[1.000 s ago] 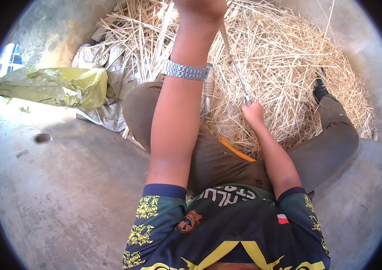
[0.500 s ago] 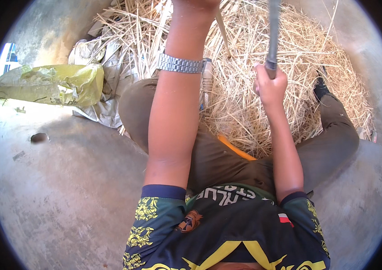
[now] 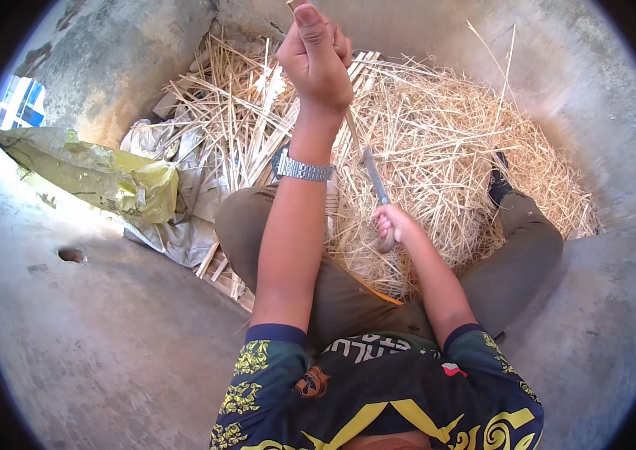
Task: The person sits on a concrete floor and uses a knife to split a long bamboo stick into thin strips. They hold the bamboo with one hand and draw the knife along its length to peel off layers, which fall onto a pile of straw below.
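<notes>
My left hand [image 3: 316, 64] is raised at the top of the view, closed round a thin bamboo strip [image 3: 353, 131] whose lower end slants down past the wrist. Lower and to the right, my right hand [image 3: 397, 225] grips a knife [image 3: 375, 175] by its brown handle, blade pointing up and away from me. The blade's tip meets or overlaps the strip's lower part; I cannot tell whether they touch. Beneath both hands lies a broad heap of pale shavings [image 3: 438, 172]. Several longer split strips [image 3: 239, 112] are piled to the left of it.
My bent legs [image 3: 517, 232] flank the heap on the grey concrete floor [image 3: 130, 337]. A yellow translucent sack [image 3: 100, 169] and crumpled whitish sheeting [image 3: 175, 236] lie at the left, near a small hole [image 3: 72, 256]. Concrete walls [image 3: 588, 97] curve round behind.
My right hand has brought the knife down and left, from pointing high up to beside the strip. The left hand now shows fully, lower in view, still holding the strip. The whole view has shifted slightly.
</notes>
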